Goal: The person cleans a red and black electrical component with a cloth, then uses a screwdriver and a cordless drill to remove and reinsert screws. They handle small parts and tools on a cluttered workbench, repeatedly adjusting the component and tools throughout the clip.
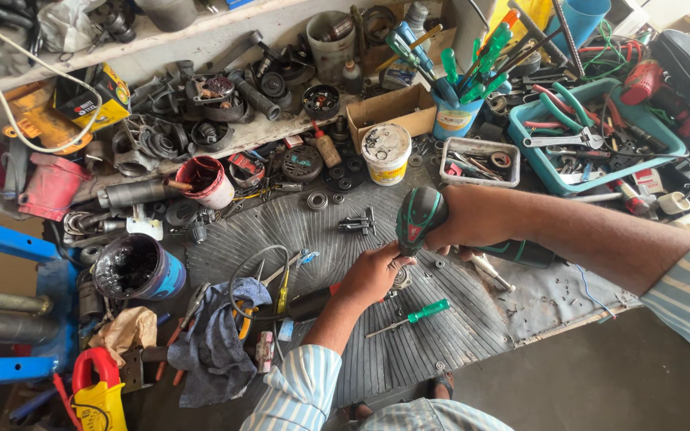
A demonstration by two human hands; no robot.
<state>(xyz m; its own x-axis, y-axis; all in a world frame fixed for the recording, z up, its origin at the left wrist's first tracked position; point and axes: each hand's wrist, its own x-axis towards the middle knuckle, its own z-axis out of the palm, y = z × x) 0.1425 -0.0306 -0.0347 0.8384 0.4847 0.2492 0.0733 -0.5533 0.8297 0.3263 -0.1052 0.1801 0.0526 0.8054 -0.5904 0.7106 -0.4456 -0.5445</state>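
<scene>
— While the head view looks straight down on the bench, what do the hands have?

— Right hand (465,227) wrapped shut round the grip of a dark green cordless drill (425,219), nose pointing down at the ribbed grey mat (409,351). Left hand (373,271) curled closed just under the drill's nose, on a small round metal part (400,278); how it pinches that part I cannot tell, the fingers hide most of it.

— Where does the work sit?

— Near the mat's middle, between both striped sleeves. Green-handled screwdriver (413,317) lies just below the left hand, apart from it.

— Packages and containers, by place?

— Straight above the drill: white round tub (386,152) with a pale lid and a yellowish band on its side. Behind it an open brown cardboard box (393,110). Right of the box, a blue cup (455,116) with an orange patch on its label, stuffed with green-handled screwdrivers. Below the cup, a clear shallow tray (481,162) of small bits. Far right, a teal basket (600,140) of pliers and spanners.

— Left side?

— Yellow and black carton (101,96) on the shelf, upper left. Red-rimmed pot (205,179) at the mat's top edge. Blue can (136,267) of black grease, open. Blue rag (216,339) below it; yellow and red clamp meter (99,395) at the bottom corner.
</scene>
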